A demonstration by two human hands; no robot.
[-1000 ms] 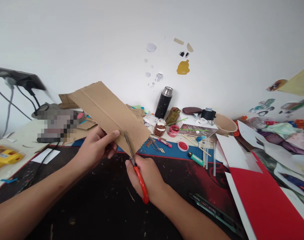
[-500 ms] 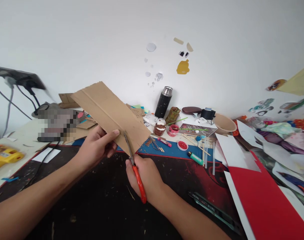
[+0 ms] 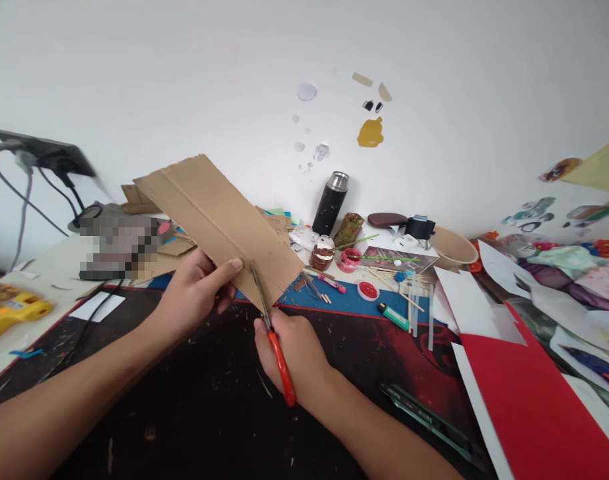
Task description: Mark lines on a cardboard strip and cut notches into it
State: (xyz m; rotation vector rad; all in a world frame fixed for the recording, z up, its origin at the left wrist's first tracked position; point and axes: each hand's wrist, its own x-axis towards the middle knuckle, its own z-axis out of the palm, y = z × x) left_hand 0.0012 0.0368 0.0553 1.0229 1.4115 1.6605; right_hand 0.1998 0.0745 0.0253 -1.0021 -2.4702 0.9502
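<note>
A creased piece of brown cardboard [image 3: 224,220] is held up above the dark mat, tilted down to the right. My left hand [image 3: 197,287] pinches its lower left edge, thumb on the near face and fingers behind. My right hand [image 3: 297,353] is closed around red-handled scissors [image 3: 280,363]. Their blades lie at the cardboard's lower edge, one of them showing across its near face; the other is hidden. Part of the handle is covered by my palm.
Behind the cardboard stand a black thermos [image 3: 330,203] and open paint jars [image 3: 349,260]. A green glue-like tube [image 3: 394,316] and a cutter knife [image 3: 427,420] lie to the right, beside red card [image 3: 539,393]. A yellow tool [image 3: 17,310] is at left.
The whole view has shifted slightly, with the background moving a little right. The cardboard's upper left end has risen and swung slightly left; both hands keep their grip.
</note>
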